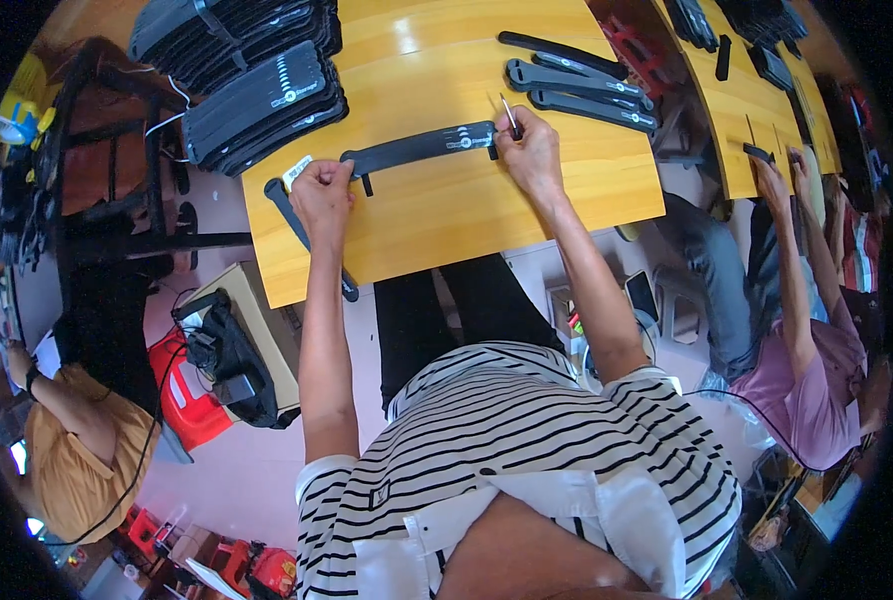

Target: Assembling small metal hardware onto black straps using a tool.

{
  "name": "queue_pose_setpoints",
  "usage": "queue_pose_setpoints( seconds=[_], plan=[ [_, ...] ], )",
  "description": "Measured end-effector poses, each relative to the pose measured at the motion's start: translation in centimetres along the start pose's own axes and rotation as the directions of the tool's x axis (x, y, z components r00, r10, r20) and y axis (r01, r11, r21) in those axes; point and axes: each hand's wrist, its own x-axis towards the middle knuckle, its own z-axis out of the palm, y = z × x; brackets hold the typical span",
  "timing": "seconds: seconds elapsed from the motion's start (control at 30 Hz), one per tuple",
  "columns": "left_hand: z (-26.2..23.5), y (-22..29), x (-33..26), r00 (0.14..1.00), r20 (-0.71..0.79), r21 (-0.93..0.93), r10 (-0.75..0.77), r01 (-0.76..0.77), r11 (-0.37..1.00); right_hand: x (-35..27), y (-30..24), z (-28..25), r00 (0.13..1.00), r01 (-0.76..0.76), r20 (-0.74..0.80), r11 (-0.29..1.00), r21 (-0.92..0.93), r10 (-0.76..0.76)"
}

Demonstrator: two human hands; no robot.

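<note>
A long black strap (421, 148) with pale printing at its right end stretches between my two hands above the yellow wooden table. My left hand (323, 200) pinches its left end. My right hand (530, 150) is closed by its right end, around a small pair of scissors (509, 112) whose thin tips point away from me. Whether the right fingers also grip the strap is hard to see. Another black strap (288, 212) lies slantwise beside my left hand and runs under my left forearm. A white label (297, 171) shows behind that hand.
Stacks of black straps (261, 115) fill the far left of the table (406, 235). Several loose straps (581, 85) lie at the far right. A co-worker's hand (769, 178) is at a second table on the right; another person (81, 440) sits at left. A carton (256, 320) stands on the floor.
</note>
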Motion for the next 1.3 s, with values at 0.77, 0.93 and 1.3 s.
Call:
queue_pose_setpoints(
  seconds=[0.77, 0.93, 1.3],
  plan=[
    [-0.1, 2.8, -2.2, 0.931, -0.013, 0.296, 0.365, -0.345, 0.890, -1.0, -0.4, -2.2, 0.955, 0.288, -0.016, 0.943, -0.164, -0.295],
    [3.3, 3.2, -4.5, 0.737, 0.287, 0.397, 0.612, -0.673, 0.624, -3.1, -2.3, -1.8, 0.918, 0.396, 0.161, 0.847, -0.356, -0.361],
    [5.3, 1.7, -5.2, 0.705, 0.495, 0.488, 0.509, -0.710, 0.508, -2.8, -1.9, -1.4, 0.877, 0.478, 0.338, 0.707, -0.521, -0.343]
  ],
)
